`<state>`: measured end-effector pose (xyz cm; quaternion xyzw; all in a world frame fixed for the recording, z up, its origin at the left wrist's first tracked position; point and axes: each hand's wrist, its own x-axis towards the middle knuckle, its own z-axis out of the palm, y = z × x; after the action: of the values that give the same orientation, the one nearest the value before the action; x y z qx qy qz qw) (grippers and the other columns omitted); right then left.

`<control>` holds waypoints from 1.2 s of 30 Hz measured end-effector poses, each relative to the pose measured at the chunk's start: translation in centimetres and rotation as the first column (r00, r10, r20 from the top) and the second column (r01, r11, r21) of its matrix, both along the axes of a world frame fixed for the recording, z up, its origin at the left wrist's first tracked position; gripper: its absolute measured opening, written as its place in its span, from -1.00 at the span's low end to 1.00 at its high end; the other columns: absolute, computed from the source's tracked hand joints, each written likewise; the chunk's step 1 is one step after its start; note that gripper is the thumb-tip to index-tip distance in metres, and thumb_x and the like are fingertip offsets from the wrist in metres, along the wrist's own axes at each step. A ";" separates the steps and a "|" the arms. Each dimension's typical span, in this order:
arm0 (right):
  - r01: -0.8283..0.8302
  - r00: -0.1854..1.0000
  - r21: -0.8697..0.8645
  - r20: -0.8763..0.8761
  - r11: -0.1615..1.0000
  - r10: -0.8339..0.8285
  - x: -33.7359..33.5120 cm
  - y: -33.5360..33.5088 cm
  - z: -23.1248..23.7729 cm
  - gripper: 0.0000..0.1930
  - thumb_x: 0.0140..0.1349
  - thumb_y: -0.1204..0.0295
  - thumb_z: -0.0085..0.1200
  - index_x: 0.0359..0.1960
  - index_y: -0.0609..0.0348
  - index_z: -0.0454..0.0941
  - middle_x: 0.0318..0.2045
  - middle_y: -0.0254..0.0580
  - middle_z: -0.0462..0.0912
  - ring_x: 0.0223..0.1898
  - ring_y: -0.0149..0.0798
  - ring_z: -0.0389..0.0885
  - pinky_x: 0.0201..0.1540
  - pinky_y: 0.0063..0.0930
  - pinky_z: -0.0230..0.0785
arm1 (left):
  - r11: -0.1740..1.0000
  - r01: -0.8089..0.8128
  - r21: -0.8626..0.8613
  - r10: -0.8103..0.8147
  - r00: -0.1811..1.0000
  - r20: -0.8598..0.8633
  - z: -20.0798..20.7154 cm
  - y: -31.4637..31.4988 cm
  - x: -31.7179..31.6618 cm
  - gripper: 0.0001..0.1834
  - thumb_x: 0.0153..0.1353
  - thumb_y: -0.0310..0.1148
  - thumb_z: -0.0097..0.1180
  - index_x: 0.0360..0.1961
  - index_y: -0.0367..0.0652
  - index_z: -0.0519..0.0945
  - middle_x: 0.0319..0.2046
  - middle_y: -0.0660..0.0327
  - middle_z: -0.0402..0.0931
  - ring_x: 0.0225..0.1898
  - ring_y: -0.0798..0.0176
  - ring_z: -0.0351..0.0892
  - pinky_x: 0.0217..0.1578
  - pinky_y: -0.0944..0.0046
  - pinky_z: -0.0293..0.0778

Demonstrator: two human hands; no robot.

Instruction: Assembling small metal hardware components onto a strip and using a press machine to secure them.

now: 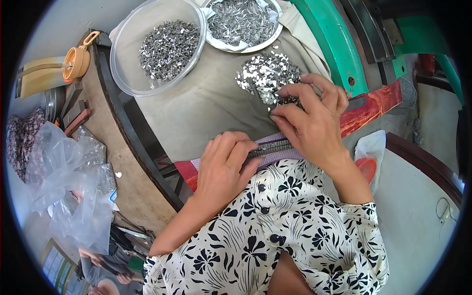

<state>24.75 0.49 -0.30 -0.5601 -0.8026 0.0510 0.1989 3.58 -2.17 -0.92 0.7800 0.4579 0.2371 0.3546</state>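
My left hand (223, 160) grips ribbed dark strip (276, 148) | my right hand (314, 118) curls over glinting metal flakes (265, 73), pinch unclear

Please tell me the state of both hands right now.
Left hand: closed on a dark ridged strip.
Right hand: curled at the pile of silvery pieces; whether it holds one cannot be told.

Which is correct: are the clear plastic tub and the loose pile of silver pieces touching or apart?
Apart. The head view shows cloth between the tub and the pile.
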 end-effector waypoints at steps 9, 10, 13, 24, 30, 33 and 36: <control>-0.009 0.994 0.035 -0.109 0.999 0.013 0.7 -1.5 0.7 -0.80 -0.20 0.41 0.42 -0.47 -0.10 0.67 -0.13 -0.52 0.64 0.16 -0.06 0.39 0.17 -0.19 0.02 | 0.997 0.038 0.067 -0.037 0.999 -0.014 -0.4 0.2 0.4 -0.70 -0.04 -0.45 0.42 -0.26 -0.16 0.60 -0.22 0.20 0.53 -0.25 0.08 0.49 -0.26 0.15 0.36; -0.004 0.994 0.038 -0.111 0.999 0.008 1.0 -2.3 0.7 -0.80 -0.20 0.39 0.42 -0.47 -0.12 0.68 -0.13 -0.52 0.65 0.14 -0.07 0.41 0.19 -0.21 0.02 | 0.997 0.035 0.065 -0.034 0.999 -0.012 -0.4 0.3 0.5 -0.71 -0.05 -0.46 0.42 -0.27 -0.15 0.61 -0.23 0.21 0.53 -0.26 0.08 0.49 -0.26 0.15 0.35; -0.015 0.998 0.012 -0.056 1.000 0.016 1.2 -4.4 0.4 -0.85 -0.14 0.33 0.38 -0.49 -0.11 0.67 -0.11 -0.57 0.63 0.15 -0.16 0.39 0.14 -0.16 -0.04 | 0.996 0.030 0.080 -0.029 0.999 -0.014 -0.4 0.3 0.8 -0.75 -0.05 -0.48 0.40 -0.31 -0.14 0.62 -0.25 0.22 0.53 -0.26 0.09 0.48 -0.26 0.15 0.34; 0.003 0.998 0.010 -0.059 1.000 -0.003 0.7 0.3 -0.3 -0.84 -0.08 0.38 0.39 -0.39 -0.12 0.73 -0.08 -0.48 0.63 0.15 -0.09 0.38 0.14 -0.15 0.03 | 0.996 0.004 0.084 -0.003 1.000 -0.007 -0.1 0.2 1.2 -0.76 -0.03 -0.50 0.38 -0.30 -0.15 0.61 -0.27 0.21 0.54 -0.27 0.09 0.48 -0.26 0.16 0.34; -0.139 0.988 -0.023 -0.075 0.990 0.137 0.5 2.2 -0.2 -0.86 -0.06 0.37 0.37 -0.43 -0.08 0.69 -0.03 -0.49 0.59 0.16 -0.07 0.38 0.15 -0.10 0.03 | 0.995 0.015 0.098 -0.014 1.000 -0.010 -0.1 0.4 1.4 -0.73 -0.04 -0.48 0.39 -0.27 -0.15 0.62 -0.27 0.21 0.53 -0.28 0.10 0.48 -0.27 0.16 0.33; -0.187 0.978 -0.048 -0.102 0.981 0.182 0.3 2.6 0.0 -0.85 -0.07 0.38 0.35 -0.43 0.01 0.66 -0.03 -0.42 0.58 0.17 -0.08 0.37 0.17 -0.08 0.04 | 0.993 0.041 0.107 -0.038 0.999 -0.030 0.0 0.4 1.8 -0.72 -0.05 -0.47 0.39 -0.25 -0.14 0.64 -0.28 0.23 0.53 -0.28 0.11 0.48 -0.28 0.17 0.33; -0.183 0.977 -0.029 -0.113 0.983 0.178 0.2 2.4 -0.4 -0.83 -0.07 0.38 0.34 -0.43 0.07 0.62 -0.04 -0.38 0.56 0.18 -0.09 0.36 0.20 -0.06 0.03 | 0.992 0.064 0.109 -0.059 0.997 -0.048 -0.1 0.5 2.0 -0.73 -0.04 -0.47 0.39 -0.26 -0.12 0.66 -0.29 0.25 0.52 -0.28 0.13 0.48 -0.28 0.18 0.32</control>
<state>24.93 2.88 -0.71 -0.4851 -0.8367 0.1153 0.2265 5.56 -1.63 -0.97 0.8173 0.4277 0.2336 0.3076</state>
